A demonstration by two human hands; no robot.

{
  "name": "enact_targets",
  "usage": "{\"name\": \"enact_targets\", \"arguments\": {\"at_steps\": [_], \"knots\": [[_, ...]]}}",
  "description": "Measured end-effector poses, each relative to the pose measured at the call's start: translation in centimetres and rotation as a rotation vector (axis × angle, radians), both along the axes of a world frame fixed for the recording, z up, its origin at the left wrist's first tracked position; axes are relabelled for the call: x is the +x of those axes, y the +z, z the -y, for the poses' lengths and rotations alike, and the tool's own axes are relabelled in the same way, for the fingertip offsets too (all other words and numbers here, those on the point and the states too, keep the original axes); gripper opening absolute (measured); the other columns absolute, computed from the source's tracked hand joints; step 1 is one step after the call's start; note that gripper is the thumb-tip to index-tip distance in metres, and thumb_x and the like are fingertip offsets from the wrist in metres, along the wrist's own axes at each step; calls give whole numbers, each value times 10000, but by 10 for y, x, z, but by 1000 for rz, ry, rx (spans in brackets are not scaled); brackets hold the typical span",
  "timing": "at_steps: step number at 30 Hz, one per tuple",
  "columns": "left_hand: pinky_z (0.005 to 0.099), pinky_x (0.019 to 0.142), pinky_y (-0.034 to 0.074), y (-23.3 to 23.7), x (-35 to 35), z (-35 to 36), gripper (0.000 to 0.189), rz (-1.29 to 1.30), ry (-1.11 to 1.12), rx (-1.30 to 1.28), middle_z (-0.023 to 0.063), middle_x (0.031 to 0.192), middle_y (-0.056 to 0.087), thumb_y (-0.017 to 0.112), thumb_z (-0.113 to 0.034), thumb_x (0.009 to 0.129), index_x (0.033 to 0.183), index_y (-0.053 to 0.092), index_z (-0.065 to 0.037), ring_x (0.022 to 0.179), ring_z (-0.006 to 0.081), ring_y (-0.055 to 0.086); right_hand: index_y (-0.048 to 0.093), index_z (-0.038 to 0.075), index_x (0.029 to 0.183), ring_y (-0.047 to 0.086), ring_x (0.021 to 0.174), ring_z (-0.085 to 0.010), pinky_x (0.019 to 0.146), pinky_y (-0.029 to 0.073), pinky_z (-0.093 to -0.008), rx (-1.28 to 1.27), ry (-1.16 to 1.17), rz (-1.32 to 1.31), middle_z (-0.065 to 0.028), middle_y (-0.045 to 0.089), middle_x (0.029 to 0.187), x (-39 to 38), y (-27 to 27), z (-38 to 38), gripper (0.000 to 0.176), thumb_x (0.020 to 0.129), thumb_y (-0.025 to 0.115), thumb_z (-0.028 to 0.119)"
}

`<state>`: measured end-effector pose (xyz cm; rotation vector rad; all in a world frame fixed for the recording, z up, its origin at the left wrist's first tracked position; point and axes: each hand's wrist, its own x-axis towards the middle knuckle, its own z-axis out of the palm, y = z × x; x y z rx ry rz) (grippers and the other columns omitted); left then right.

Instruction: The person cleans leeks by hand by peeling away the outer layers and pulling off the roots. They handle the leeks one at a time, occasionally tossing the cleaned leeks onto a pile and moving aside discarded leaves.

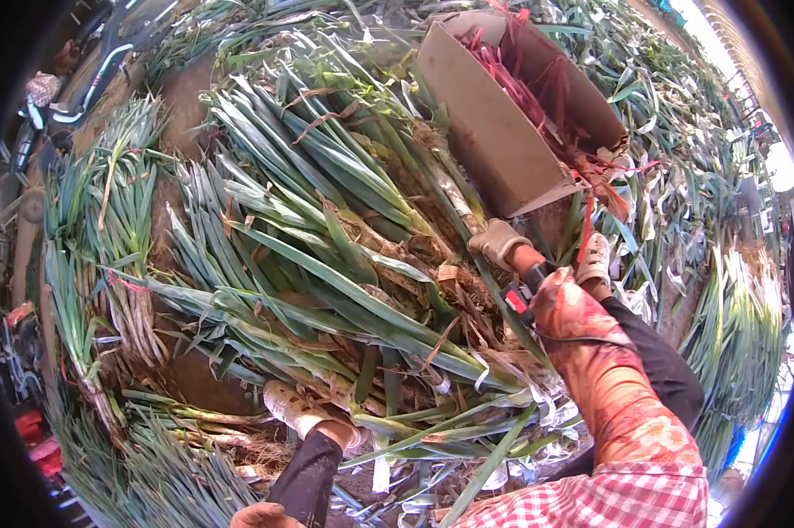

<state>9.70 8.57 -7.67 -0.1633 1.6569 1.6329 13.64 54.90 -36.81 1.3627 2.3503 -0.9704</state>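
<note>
My right hand (pixel 498 243), in a pale work glove, is closed at the end of a leek stalk (pixel 454 194) beside the heap. Its fingers curl over the stalk, though part of the grip is hidden. At the bottom edge, my left hand (pixel 267 517) is only partly in view, by my dark-clad leg, and its fingers are cut off by the frame. A large heap of leeks (pixel 326 264), with long green leaves and dry brown outer skins, lies between my two shoes (pixel 307 410). Some loose leaves cross the near side of the heap.
A cardboard box (pixel 493 132) with red plastic ties (pixel 537 92) stands behind my right hand. Tied leek bundles (pixel 133 229) lie at the left, and more bundles (pixel 735 326) at the right. Leaf scraps (pixel 669 167) cover the ground past the box.
</note>
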Motion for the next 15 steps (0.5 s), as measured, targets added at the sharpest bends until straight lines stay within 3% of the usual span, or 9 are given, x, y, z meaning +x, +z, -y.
{"name": "enact_targets", "arguments": {"at_steps": [2, 4, 6, 8, 12, 13, 14, 15], "knots": [[279, 737, 474, 6, 2, 0, 346, -4, -10, -14, 96, 897, 572, 551, -158, 863, 1151, 456, 7, 807, 166, 562, 592, -68, 826, 581, 666, -207, 577, 447, -332, -198, -59, -30, -135, 581, 679, 1, 47, 6, 416, 596, 655, 273], [275, 732, 475, 6, 5, 4, 331, 17, -38, 25, 87, 901, 574, 547, -156, 866, 1145, 465, 1, 804, 158, 562, 632, -31, 737, 543, 576, -204, 537, 435, -324, -355, -127, -239, -117, 576, 634, 15, 86, 20, 356, 592, 665, 292], [268, 705, 484, 9, 8, 5, 309, -26, -75, 24, 74, 898, 581, 543, -165, 873, 1136, 486, -13, 779, 148, 575, 581, 9, 700, 464, 533, -117, 504, 389, -287, -560, -139, -396, -25, 534, 612, 32, 129, 41, 218, 649, 634, 214], [265, 699, 487, 11, 10, 8, 305, -77, -123, 4, 66, 892, 583, 537, -176, 879, 1136, 492, -19, 772, 145, 582, 562, 15, 716, 492, 580, -106, 542, 413, -269, -606, -21, -565, -20, 546, 635, 53, 157, 64, 190, 666, 624, 188], [255, 701, 477, 12, 16, 8, 280, -73, -166, 88, 57, 918, 575, 530, -170, 885, 1125, 503, -28, 791, 134, 585, 546, 3, 901, 537, 695, -106, 636, 448, -242, -809, -23, -588, -24, 572, 758, 114, 216, 122, 249, 682, 600, 106], [283, 710, 466, 15, 18, 6, 293, -128, -212, 70, 68, 915, 577, 487, -197, 906, 1127, 499, -6, 805, 165, 579, 535, 7, 961, 538, 698, -110, 638, 452, -258, -899, -41, -512, -18, 574, 803, 125, 223, 132, 289, 690, 597, 86], [314, 637, 501, 5, 23, 2, 340, -184, -123, 62, 108, 785, 561, 545, -202, 843, 1074, 471, 35, 692, 204, 585, 551, -10, 946, 549, 697, -124, 646, 460, -277, -833, 32, -481, -42, 585, 775, 136, 212, 137, 281, 709, 598, 133], [312, 639, 501, 3, 27, 2, 325, -193, -141, 74, 104, 790, 560, 532, -186, 846, 1076, 471, 34, 691, 197, 582, 558, -17, 933, 551, 675, -135, 643, 462, -286, -639, 122, -301, -56, 586, 744, 144, 197, 140, 287, 714, 598, 164]]}}
